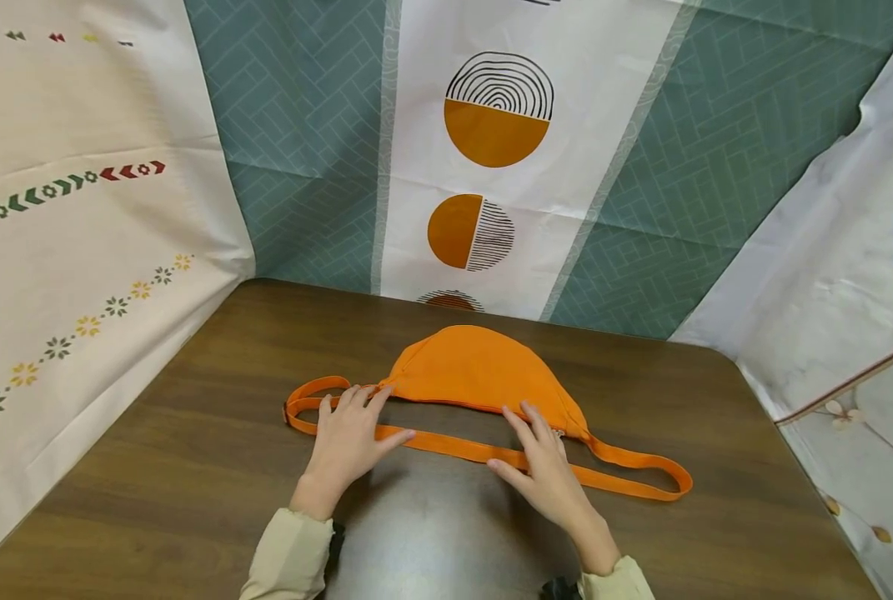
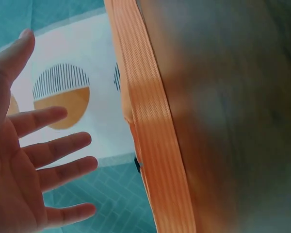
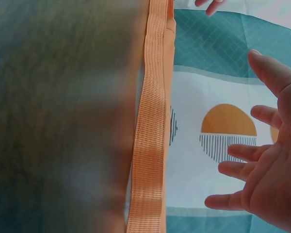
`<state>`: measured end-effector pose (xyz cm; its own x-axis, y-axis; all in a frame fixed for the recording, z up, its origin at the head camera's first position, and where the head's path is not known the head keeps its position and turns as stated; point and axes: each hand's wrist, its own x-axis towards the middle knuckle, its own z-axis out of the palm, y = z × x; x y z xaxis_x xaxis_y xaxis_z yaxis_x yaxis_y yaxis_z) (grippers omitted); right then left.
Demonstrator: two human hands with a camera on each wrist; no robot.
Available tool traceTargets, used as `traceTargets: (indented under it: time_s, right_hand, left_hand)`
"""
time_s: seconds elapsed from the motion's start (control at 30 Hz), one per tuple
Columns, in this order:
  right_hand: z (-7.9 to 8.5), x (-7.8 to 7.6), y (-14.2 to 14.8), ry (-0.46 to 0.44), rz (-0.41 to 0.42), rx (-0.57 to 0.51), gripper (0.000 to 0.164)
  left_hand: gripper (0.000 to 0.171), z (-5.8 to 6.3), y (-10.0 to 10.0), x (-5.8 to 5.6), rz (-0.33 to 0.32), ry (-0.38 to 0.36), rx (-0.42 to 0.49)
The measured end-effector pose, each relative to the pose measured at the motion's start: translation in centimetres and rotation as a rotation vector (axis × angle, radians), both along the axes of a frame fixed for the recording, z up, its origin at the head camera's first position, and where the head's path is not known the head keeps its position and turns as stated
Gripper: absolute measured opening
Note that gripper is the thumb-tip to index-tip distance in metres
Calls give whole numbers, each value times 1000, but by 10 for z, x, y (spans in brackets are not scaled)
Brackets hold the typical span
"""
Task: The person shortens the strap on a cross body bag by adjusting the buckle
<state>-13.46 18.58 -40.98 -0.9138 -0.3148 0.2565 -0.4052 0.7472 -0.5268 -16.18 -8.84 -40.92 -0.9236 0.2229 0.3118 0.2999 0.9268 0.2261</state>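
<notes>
An orange waist bag lies flat on the brown wooden table, its curved edge toward the back. Its webbing strap loops out at both ends and runs along the near side. Over the strap's left part hovers my left hand, fingers spread and holding nothing. My right hand is above the strap near the bag's right end, also spread and holding nothing. Both wrist views show the left palm and right palm apart from the strap.
A green and white patterned cloth hangs behind the table. White printed cloths hang at the left and right sides. A small buckle sits on the strap's left loop.
</notes>
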Motion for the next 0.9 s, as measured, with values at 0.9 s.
traceTargets:
  time_s: [0.9]
  right_hand:
    - [-2, -4, -4, -43, 66, -60, 62]
  left_hand:
    - [65, -4, -42, -3, 82, 25, 58]
